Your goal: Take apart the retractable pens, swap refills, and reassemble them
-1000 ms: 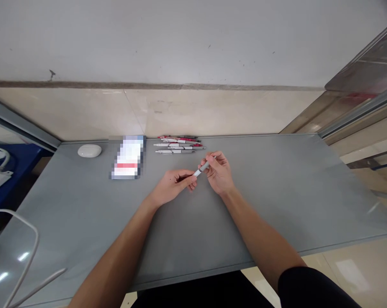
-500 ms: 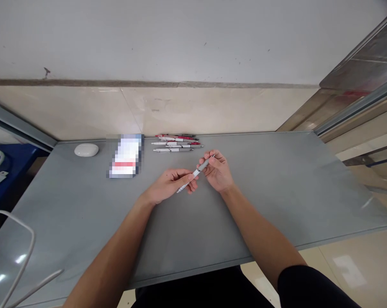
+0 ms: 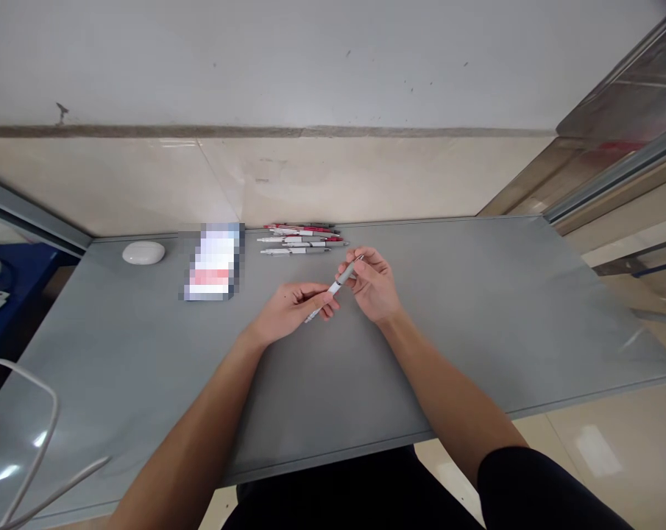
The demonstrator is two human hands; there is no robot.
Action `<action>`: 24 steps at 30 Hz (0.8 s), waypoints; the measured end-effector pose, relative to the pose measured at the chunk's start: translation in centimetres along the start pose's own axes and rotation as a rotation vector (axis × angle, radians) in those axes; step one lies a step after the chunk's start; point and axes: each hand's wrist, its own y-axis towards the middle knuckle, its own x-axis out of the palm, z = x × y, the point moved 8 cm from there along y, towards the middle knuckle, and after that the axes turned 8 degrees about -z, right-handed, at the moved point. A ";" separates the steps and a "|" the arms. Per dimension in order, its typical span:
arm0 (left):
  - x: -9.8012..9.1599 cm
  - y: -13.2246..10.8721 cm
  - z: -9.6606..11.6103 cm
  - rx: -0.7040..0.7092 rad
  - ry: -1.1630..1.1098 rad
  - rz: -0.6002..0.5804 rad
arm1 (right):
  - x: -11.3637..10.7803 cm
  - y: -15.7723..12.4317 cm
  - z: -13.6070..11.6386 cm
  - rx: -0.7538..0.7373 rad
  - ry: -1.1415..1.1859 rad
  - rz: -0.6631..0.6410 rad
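A white pen with a grey grip [image 3: 346, 274] is held slantwise above the table, its tip up and to the right. My left hand [image 3: 288, 313] pinches its white barrel between thumb and fingers. Around the grip and near the tip, the fingers of my right hand [image 3: 377, 288] are closed on the same pen. Beyond my hands several pens, white, grey and red, lie in a loose bunch; a white and grey pen [image 3: 295, 251] is the nearest of them.
On the grey table [image 3: 476, 316], a blurred-out phone [image 3: 214, 261] lies left of the pens. A white rounded case [image 3: 143, 253] sits farther left. A white cable [image 3: 51, 412] curves across the front left. The tiled wall [image 3: 366, 177] bounds the back.
The view has shifted slightly. The right fingers have moved a little along the grip towards the tip; both hands still hold the pen.
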 end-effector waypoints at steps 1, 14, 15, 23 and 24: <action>0.1 0.0 0.1 0.000 -0.009 -0.018 | 0.0 0.0 0.0 0.000 0.001 -0.007; 0.7 0.0 0.8 0.001 -0.020 -0.055 | 0.5 -0.1 -0.1 -0.011 0.082 -0.050; 0.5 0.0 0.7 0.003 0.000 -0.032 | 0.5 -0.1 -0.2 -0.015 0.083 -0.045; -0.1 0.0 0.2 0.020 0.056 0.060 | 0.1 -0.2 -0.5 -0.041 -0.013 0.038; 0.1 0.0 0.3 0.019 0.038 0.033 | 0.2 -0.2 -0.4 -0.031 -0.024 0.028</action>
